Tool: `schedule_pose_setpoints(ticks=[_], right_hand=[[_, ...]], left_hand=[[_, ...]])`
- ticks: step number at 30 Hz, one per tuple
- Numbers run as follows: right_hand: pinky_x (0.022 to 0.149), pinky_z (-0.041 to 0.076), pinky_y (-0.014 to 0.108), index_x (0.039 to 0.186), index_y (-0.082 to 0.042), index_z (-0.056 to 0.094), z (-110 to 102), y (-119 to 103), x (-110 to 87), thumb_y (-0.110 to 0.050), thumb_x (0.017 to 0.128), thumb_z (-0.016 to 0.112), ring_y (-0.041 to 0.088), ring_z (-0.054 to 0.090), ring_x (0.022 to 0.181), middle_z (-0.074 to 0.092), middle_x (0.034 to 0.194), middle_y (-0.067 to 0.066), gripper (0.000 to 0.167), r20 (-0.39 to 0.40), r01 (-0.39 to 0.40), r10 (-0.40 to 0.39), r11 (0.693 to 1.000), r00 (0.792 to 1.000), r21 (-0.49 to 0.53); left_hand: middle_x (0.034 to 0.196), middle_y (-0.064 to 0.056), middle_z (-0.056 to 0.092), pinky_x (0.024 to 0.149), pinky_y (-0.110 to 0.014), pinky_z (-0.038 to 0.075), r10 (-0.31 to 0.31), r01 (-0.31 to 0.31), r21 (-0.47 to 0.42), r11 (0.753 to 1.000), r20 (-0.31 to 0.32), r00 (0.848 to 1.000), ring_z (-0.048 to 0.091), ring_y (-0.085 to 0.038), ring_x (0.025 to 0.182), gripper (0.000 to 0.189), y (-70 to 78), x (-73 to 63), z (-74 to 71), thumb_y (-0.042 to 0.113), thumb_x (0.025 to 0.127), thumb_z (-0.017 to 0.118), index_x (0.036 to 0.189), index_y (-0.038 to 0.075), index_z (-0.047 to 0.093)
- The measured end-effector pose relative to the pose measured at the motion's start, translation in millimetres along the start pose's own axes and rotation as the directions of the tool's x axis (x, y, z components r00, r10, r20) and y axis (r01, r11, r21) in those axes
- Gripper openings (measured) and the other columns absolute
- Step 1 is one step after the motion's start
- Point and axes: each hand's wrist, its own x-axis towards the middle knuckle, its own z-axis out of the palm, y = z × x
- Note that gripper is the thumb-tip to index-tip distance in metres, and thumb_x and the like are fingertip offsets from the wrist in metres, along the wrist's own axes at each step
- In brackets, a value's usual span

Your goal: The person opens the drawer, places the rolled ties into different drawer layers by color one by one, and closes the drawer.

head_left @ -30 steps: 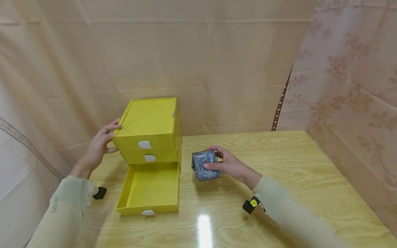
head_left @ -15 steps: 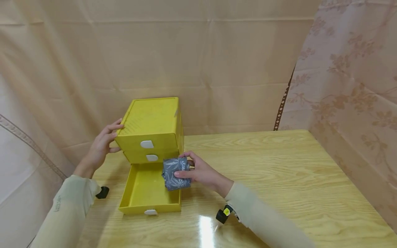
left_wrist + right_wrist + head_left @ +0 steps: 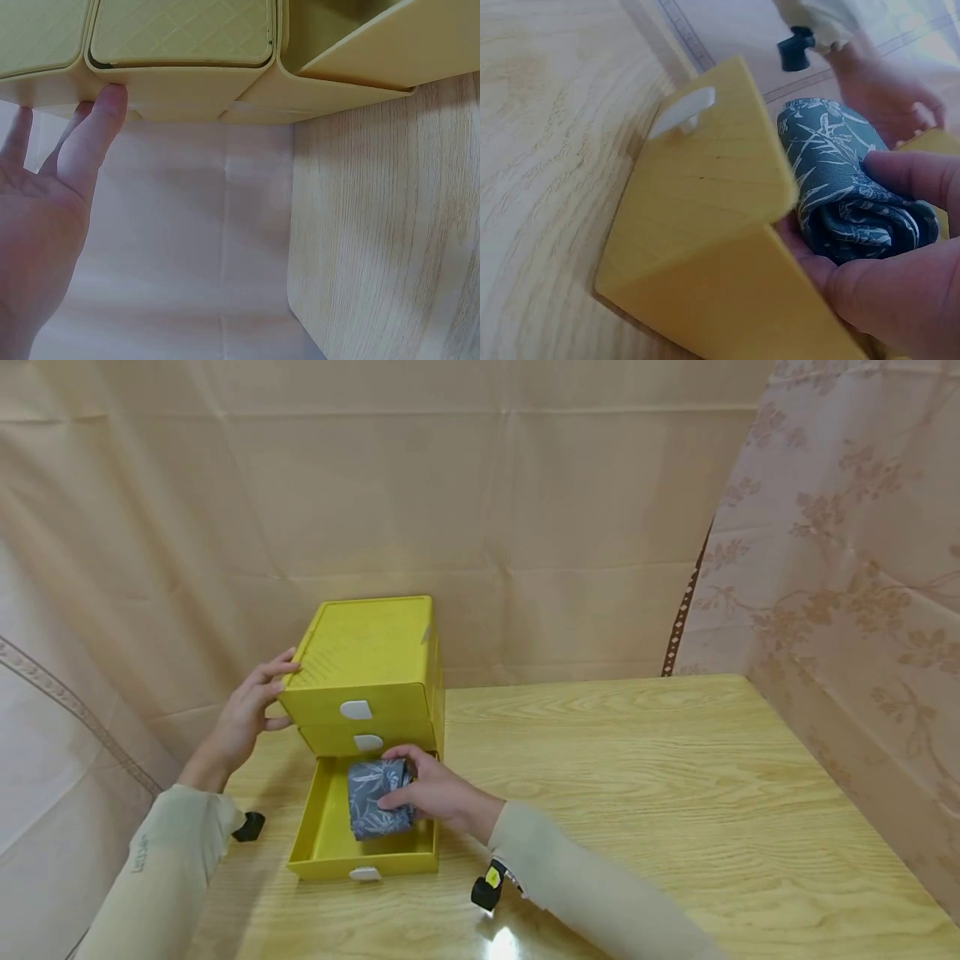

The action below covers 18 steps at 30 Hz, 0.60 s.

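Observation:
A rolled-up dark grey-blue cloth [image 3: 370, 802] with white leaf patterns is inside the pulled-out bottom drawer [image 3: 322, 867] of a yellow drawer unit [image 3: 367, 643]. My right hand [image 3: 442, 795] grips it from the right, thumb on the near face; its spiral end shows in the right wrist view, where the cloth [image 3: 829, 154] lies behind the drawer's wall. Whether it touches the drawer floor is hidden. My left hand [image 3: 238, 720] rests on the unit's upper left edge. In the left wrist view its extended fingers [image 3: 90, 142] touch the unit's side.
Two upper drawers with white tabs [image 3: 356, 709] are closed. The unit stands on a wood-grain table [image 3: 637, 793], near its back edge. A beige curtain [image 3: 555, 527] hangs behind, and a floral one [image 3: 847, 568] on the right.
My right hand has carried the rolled cloth leftward from over the table, across the drawer's right wall, and down into the drawer. The left hand has stayed on the unit.

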Motion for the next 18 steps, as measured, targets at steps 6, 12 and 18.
schedule_pose_setpoints(ticks=[6, 12, 18], right_hand=[[0.087, 0.054, 0.046, 0.131, -0.016, 0.052, 4.8, 8.3, 16.1, 0.011, 0.084, 0.072, 0.030, 0.058, 0.106, 0.052, 0.126, 0.011, 0.058, -0.029, -0.070, 0.071, 0.997, 0.997, 0.044], [0.090, 0.053, 0.054, 0.131, -0.017, 0.052, 11.8, 11.9, 22.7, 0.012, 0.083, 0.071, 0.033, 0.060, 0.106, 0.055, 0.123, 0.013, 0.058, -0.033, -0.128, 0.132, 0.987, 0.991, 0.100], [0.090, 0.053, 0.057, 0.136, -0.015, 0.048, 17.7, 16.1, 27.5, 0.013, 0.085, 0.069, 0.035, 0.060, 0.107, 0.054, 0.121, 0.016, 0.062, -0.054, -0.163, 0.172, 0.976, 0.984, 0.142]], left_hand=[[0.169, -0.003, 0.014, 0.082, -0.027, 0.056, 0.006, -0.006, 0.007, 1.000, 0.003, 1.000, 0.038, -0.012, 0.137, 0.039, -1.6, 1.6, -0.9, 0.030, 0.111, 0.036, 0.146, 0.015, 0.049], [0.169, -0.002, 0.015, 0.081, -0.027, 0.056, 0.000, 0.000, 0.008, 1.000, -0.004, 1.000, 0.038, -0.012, 0.138, 0.039, -2.0, 2.3, -1.5, 0.030, 0.111, 0.037, 0.145, 0.015, 0.050], [0.169, -0.003, 0.015, 0.081, -0.027, 0.056, 0.001, -0.001, -0.002, 1.000, -0.006, 1.000, 0.037, -0.014, 0.139, 0.039, -1.1, 1.2, -0.5, 0.030, 0.111, 0.038, 0.145, 0.015, 0.050]])
